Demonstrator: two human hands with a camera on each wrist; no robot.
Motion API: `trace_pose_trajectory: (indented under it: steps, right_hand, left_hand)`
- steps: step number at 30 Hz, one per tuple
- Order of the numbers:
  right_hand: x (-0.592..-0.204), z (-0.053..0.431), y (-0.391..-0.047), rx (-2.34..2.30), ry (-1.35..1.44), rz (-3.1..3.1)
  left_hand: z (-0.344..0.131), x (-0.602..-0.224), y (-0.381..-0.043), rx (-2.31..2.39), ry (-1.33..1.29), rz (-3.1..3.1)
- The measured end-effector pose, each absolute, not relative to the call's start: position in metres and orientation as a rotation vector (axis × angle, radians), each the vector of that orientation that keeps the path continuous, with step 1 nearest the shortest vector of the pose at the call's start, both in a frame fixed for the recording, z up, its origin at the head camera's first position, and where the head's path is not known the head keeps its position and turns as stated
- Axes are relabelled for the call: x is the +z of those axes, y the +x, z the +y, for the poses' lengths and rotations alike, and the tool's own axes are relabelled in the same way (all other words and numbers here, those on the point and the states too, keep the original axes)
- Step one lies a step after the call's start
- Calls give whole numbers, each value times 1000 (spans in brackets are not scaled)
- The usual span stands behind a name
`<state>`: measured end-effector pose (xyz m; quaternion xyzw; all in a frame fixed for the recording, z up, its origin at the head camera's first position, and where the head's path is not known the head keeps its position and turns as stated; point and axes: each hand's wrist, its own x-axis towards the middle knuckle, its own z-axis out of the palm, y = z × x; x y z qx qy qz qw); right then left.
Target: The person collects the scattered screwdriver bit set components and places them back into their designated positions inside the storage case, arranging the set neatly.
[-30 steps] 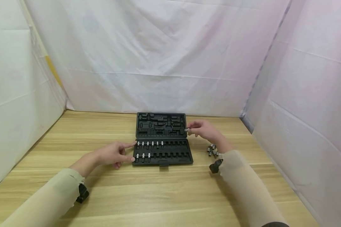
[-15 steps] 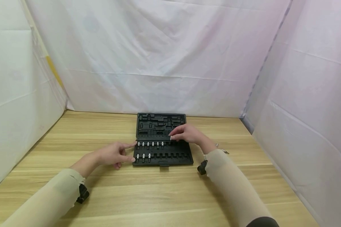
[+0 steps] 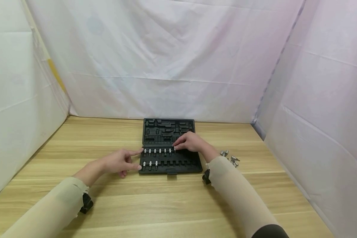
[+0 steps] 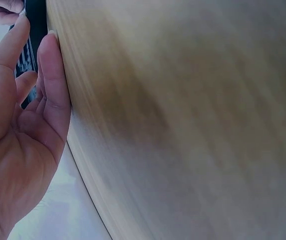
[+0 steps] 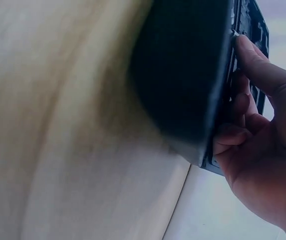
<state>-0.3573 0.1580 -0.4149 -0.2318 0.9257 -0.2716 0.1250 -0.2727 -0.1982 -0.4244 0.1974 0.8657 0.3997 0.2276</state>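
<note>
"How far along was it, from the head view?"

"Part way, I'd judge. In the near half of the black case point(image 3: 181, 157), six socket bits point(image 3: 159, 151) sat in the upper row, three in the lower. At one o'clock from that half's centre, the right grip point(image 3: 193, 142) pinched another, the held bit point(image 3: 175, 148), at the row's next place. Fully seated or not, I couldn't tell."

"And left to do?"

"Loose bits point(image 3: 224, 153) lay on the counter point(image 3: 154, 205) at three o'clock, and the lower row had bare slots point(image 3: 179, 163). The left grip point(image 3: 122, 162), at nine o'clock, had thumb and index finger spread against the case's edge."

"The left wrist view?"

"Those same straight fingers, meeting the case toward ten o'clock."

"The right wrist view?"

"Fingertips at the case toward two o'clock, a sliver of bright metal beside them."
</note>
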Motion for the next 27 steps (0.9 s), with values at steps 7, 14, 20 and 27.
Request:
trace_pose_trajectory:
  steps: [7,14,20,27]
  right_hand:
    - [-415,160,-357,-811,-675,2694]
    - [-417,160,-358,-779,-719,2685]
    - [-418,159,-356,-771,-698,2708]
    - [-420,157,-355,-808,-636,2722]
  left_hand:
    - [-198,-424,-272,1095,555,2389]
    - [-198,-424,-272,1082,547,2402]
    - [-198,-426,-271,1081,556,2408]
    - [-197,-425,-271,1085,563,2400]
